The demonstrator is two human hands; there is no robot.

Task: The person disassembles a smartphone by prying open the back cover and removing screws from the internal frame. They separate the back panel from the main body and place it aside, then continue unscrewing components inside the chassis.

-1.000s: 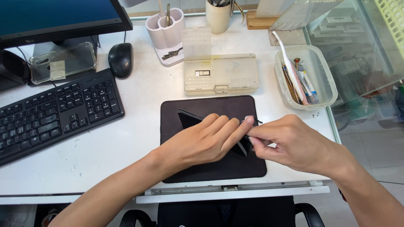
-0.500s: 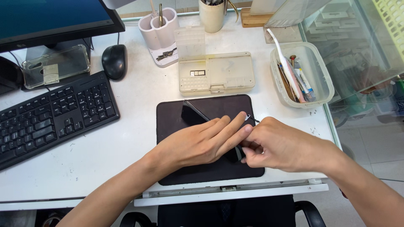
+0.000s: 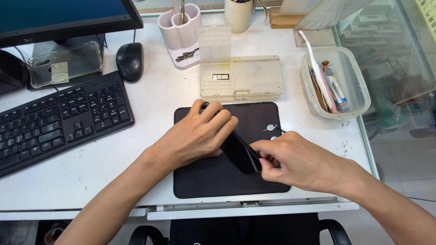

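Observation:
A black phone [image 3: 240, 152] lies tilted on its edge over a black mat [image 3: 259, 115] in the middle of the white desk. My left hand [image 3: 200, 136] wraps over the phone's far end, its fingers curled around the top. My right hand [image 3: 299, 161] pinches the phone's near end between thumb and fingertips. A small metal ejector pin [image 3: 271, 127] lies on the mat just beyond my right hand. Most of the phone is hidden under my two hands.
A beige parts box [image 3: 240, 77] stands behind the mat. A clear tub [image 3: 359, 97] with a toothbrush and tools sits at the right, beside a glass counter [image 3: 399, 68]. On the left are a keyboard [image 3: 59, 122], a mouse [image 3: 130, 61] and a clear phone case [image 3: 66, 63].
My left hand has shifted from lying flat across the phone to gripping its far end. The phone has turned up onto its edge. My right hand stays pinched at the near end.

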